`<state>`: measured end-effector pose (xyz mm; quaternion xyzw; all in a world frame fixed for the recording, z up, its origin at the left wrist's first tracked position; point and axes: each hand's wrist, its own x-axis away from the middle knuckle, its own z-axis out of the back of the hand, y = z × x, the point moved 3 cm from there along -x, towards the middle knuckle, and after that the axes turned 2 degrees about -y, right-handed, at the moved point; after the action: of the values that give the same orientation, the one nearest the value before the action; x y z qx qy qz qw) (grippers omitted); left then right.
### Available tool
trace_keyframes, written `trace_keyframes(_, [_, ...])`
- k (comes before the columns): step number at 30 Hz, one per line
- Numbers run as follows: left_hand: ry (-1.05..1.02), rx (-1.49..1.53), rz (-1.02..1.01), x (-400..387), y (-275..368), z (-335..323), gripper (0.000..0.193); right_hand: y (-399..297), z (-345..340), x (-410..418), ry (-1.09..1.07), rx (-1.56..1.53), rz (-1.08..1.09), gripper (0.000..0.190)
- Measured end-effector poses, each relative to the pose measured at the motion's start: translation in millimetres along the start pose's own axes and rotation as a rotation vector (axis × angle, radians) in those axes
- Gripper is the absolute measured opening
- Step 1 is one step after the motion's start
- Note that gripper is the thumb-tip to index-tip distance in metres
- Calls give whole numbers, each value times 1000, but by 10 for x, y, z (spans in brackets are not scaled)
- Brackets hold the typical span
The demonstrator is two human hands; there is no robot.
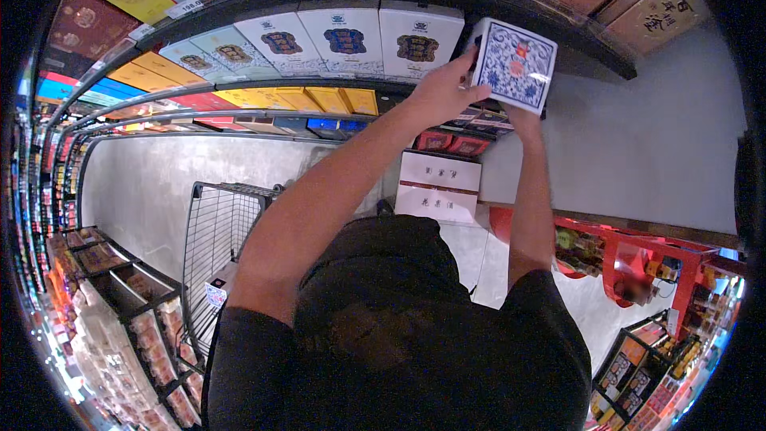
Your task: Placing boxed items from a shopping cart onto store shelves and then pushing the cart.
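A white box with a blue floral pattern (519,69) is held between my two hands at the right end of a store shelf. My left hand (446,87) grips its left side, the thumb along the lower edge. Beneath the box is my right hand (522,118), its fingers mostly hidden behind it. Just left of the held box, a row of white cartons with dark emblems (421,42) stands on the same shelf.
A dark shelf edge (574,42) juts out above and right of the box, beside a grey wall (646,143). White cartons (440,182) are stacked on the floor. A wire shopping cart (221,221) stands at my left, near a display rack (137,287).
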<state>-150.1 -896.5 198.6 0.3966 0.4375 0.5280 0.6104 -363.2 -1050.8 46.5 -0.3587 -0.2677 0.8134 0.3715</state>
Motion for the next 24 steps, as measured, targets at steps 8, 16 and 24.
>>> trace_keyframes(8, [304,-257,51,-242,136,11,59,-291,37,-375,-351,-507,-357,49])
trace_keyframes(16, [311,-713,-376,-37,337,375,50,-305,-76,-858,-310,-475,-148,63])
trace_keyframes(24, [248,-1249,-225,15,125,859,62,-401,-99,-1019,-456,-408,-256,68])
